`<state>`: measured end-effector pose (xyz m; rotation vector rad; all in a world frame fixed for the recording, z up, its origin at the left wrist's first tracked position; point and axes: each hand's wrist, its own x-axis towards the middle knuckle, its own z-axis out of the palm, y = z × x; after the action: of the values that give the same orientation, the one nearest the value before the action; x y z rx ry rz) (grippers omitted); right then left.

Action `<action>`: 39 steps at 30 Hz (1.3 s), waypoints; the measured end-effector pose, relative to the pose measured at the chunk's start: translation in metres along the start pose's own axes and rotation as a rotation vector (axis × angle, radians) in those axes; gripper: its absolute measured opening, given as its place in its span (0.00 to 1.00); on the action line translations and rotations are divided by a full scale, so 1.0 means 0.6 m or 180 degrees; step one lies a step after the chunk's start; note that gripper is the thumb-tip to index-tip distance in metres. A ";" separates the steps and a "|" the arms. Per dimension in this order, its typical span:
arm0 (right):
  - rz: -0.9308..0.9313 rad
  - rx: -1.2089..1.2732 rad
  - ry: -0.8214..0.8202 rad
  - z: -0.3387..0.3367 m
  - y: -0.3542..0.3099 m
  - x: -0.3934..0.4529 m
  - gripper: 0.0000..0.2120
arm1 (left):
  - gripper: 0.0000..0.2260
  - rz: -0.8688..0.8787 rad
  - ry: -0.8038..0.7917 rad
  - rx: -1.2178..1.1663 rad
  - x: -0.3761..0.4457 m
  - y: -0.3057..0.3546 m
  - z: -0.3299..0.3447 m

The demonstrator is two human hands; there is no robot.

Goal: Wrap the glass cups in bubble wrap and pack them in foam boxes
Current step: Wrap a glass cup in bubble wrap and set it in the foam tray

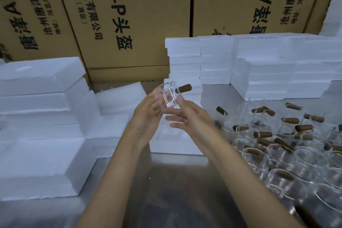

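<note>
Two hands meet above the steel table, passing one clear glass cup with a brown wooden handle. Left hand cradles it from below, fingers loosely curved around the wall; right hand steadies it with the thumb, its fingers spread and nearly straight. Smooth, slick glass held this lightly could slip and strike the metal or the crowded cups at right. Crumbly white foam boxes stack left; a soft wrap sheet lies behind
</note>
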<state>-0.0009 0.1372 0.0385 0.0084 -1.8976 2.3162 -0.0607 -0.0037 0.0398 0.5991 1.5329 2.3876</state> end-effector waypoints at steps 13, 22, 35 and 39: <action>-0.0417 0.0333 0.0608 0.017 0.060 0.011 0.21 | 0.26 0.0294 0.0240 0.0536 -0.019 -0.033 -0.025; 0.0437 0.1896 -0.0094 0.010 0.060 -0.006 0.26 | 0.27 0.1014 0.0326 0.1649 -0.033 -0.046 0.004; -0.0471 0.0937 0.0912 0.001 0.065 -0.002 0.22 | 0.43 0.1413 0.1001 0.2859 -0.033 -0.072 0.003; 0.0197 0.2166 0.0420 -0.011 0.053 -0.004 0.16 | 0.43 0.0697 0.0893 0.2220 -0.030 -0.069 -0.005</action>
<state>-0.0016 0.1372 0.0062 -0.1249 -0.9905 2.7972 -0.0465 0.0040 -0.0026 0.5944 2.5752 2.1015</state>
